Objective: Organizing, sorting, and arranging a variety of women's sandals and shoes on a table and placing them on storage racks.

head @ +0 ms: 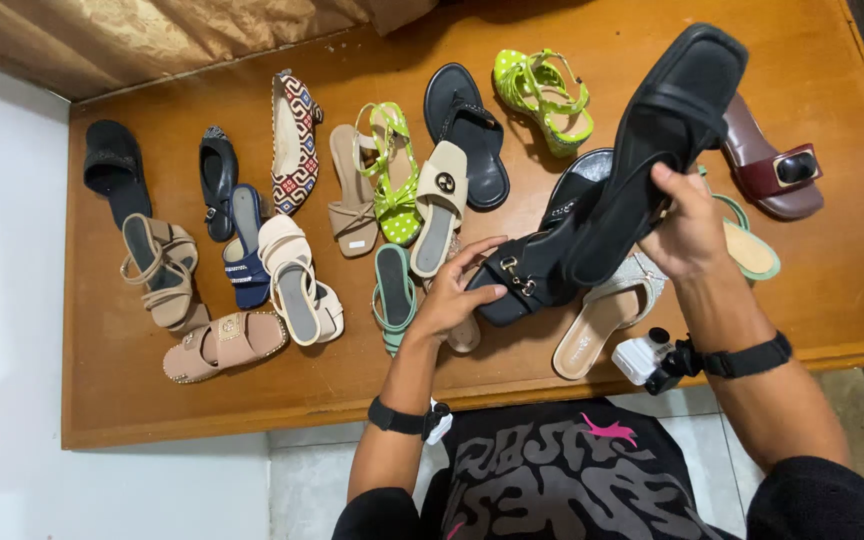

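Black sandal (667, 120), square-toed with a strap across the front, is raised off the wooden table (852, 290) and held tilted, toe pointing up and away, by the right hand (687, 225), whose fingers are closed around its narrow heel end. A second black sandal (542, 255), with a small metal buckle on its band, lies lower and just left of the first; the left hand (457, 295) rests on its near end, fingers spread and lightly curled over the toe band, touching rather than clenching it. The two hands are near each other, the right higher and further out. Both wrists carry black straps; a small white device (642, 358) sits at the right wrist. Under the held shoes lies a beige slide (602, 320), partly covered. Just left of the left hand is a mint-green sandal (393, 295). Further left, near the table edge, a tan studded slide (222, 345) and cream strappy sandals (297, 290) lie together. Beyond, a lime-green polka-dot sandal (392, 175), a patterned flat shoe (294, 140) and a black flip-flop (467, 130) lie in a loose row. At far right a maroon slide (772, 165) rests on the table, well apart from the left hand.
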